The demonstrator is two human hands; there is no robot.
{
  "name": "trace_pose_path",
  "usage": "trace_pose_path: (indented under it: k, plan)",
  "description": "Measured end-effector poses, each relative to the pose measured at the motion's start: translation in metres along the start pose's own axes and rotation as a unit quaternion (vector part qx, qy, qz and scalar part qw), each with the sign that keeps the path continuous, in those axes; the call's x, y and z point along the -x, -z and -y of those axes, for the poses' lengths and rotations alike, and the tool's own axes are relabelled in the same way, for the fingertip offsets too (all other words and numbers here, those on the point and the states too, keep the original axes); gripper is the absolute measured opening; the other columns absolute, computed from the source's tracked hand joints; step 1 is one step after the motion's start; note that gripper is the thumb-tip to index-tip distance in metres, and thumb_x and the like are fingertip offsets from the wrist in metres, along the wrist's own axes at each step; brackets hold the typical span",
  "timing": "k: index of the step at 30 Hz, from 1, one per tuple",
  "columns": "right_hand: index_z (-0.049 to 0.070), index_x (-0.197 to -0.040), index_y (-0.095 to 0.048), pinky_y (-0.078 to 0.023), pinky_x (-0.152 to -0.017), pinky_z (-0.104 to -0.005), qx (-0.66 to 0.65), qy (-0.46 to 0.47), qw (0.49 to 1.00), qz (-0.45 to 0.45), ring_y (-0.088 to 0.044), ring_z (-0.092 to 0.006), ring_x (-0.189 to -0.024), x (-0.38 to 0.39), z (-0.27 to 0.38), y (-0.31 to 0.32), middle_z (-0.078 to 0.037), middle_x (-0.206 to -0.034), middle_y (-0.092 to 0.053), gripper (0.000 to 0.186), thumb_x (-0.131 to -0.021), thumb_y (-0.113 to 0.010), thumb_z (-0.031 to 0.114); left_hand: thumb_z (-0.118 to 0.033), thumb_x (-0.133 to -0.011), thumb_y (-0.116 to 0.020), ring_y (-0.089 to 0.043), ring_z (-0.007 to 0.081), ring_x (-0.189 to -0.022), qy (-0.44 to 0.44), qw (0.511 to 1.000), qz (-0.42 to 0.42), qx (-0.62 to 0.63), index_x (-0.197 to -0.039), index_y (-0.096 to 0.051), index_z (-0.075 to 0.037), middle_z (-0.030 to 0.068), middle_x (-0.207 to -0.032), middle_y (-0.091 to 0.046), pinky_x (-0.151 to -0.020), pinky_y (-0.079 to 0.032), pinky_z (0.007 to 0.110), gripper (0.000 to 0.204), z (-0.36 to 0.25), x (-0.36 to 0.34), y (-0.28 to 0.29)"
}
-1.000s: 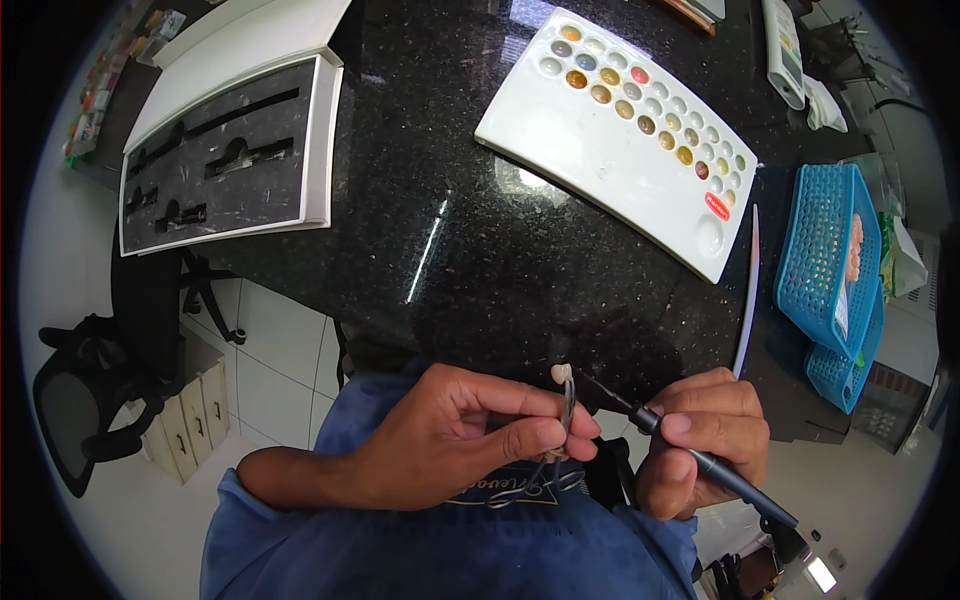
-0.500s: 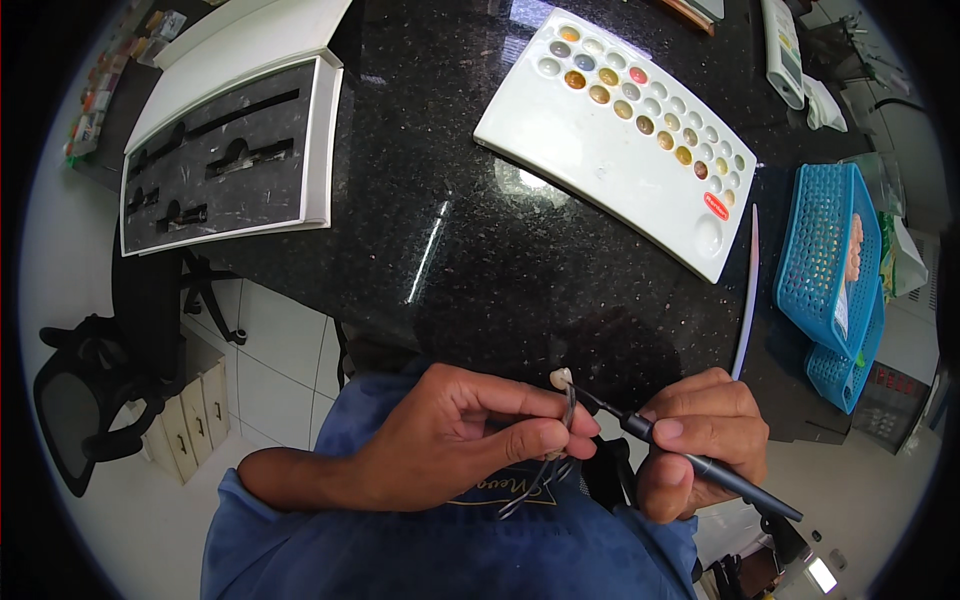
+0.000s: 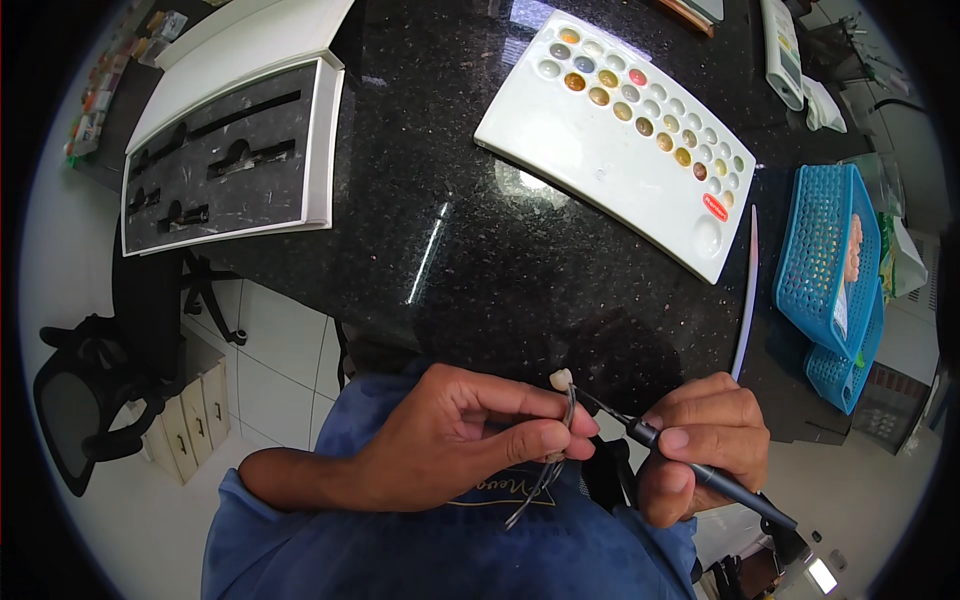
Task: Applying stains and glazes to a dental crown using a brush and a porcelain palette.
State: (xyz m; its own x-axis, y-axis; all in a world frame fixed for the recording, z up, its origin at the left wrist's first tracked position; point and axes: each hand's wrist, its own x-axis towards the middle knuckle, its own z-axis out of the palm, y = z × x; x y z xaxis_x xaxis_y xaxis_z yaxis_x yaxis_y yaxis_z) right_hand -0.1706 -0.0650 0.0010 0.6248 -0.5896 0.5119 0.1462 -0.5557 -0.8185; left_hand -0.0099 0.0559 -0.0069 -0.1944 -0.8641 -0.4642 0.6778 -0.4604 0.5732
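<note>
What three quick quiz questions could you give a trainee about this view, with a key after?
1. What does the right hand hold?
2. True or false: the white palette lies to the right of the open box.
3. The left hand pinches a thin holder; the small piece at its top is: a) green, b) off-white, c) black.

Key: 1. A dark pen-like tool. 2. True. 3. b.
</note>
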Motion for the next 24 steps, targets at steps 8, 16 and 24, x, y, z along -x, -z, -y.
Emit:
trace_pose_path:
  k: [8, 16, 24]
  plan:
    - [0.001, -0.080, -0.060, -0.050, -0.046, -0.0239, 0.023, 0.000, 1.000, 0.015, -0.059, -0.0163, -0.051, -0.0037, 0.0021, -0.0010, -0.008, -0.067, -0.060, 0.012, -0.073, -0.067, 0.007, -0.009, -0.090, -0.056, -0.062, 0.0181, -0.098, 0.002, 1.000, 0.000, -0.010, -0.108, -0.059, 0.007, 0.0148, -0.105, -0.063, -0.084, -0.050, 0.024, 0.025, -0.0013, -0.0011, -0.0006]
    - [0.001, -0.079, -0.061, -0.050, -0.045, -0.0241, 0.022, -0.011, 1.000, 0.006, -0.059, -0.0159, -0.050, -0.0036, 0.0012, -0.0019, -0.007, -0.064, -0.060, 0.012, -0.073, -0.068, 0.008, -0.008, -0.089, -0.056, -0.061, 0.0186, -0.099, -0.004, 1.000, -0.004, 0.003, -0.108, -0.059, 0.007, 0.0153, -0.106, -0.062, -0.085, -0.049, 0.024, 0.025, 0.0005, -0.0011, -0.0003]
    - [0.001, -0.077, -0.060, -0.049, -0.044, -0.0243, 0.014, -0.003, 1.000, -0.007, -0.059, -0.0158, -0.049, -0.0026, 0.0005, -0.0035, -0.007, -0.065, -0.060, 0.011, -0.074, -0.067, 0.009, -0.007, -0.089, -0.056, -0.061, 0.0194, -0.099, -0.001, 1.000, -0.002, 0.008, -0.108, -0.059, 0.007, 0.0155, -0.107, -0.062, -0.086, -0.049, 0.025, 0.024, 0.0011, -0.0004, -0.0005]
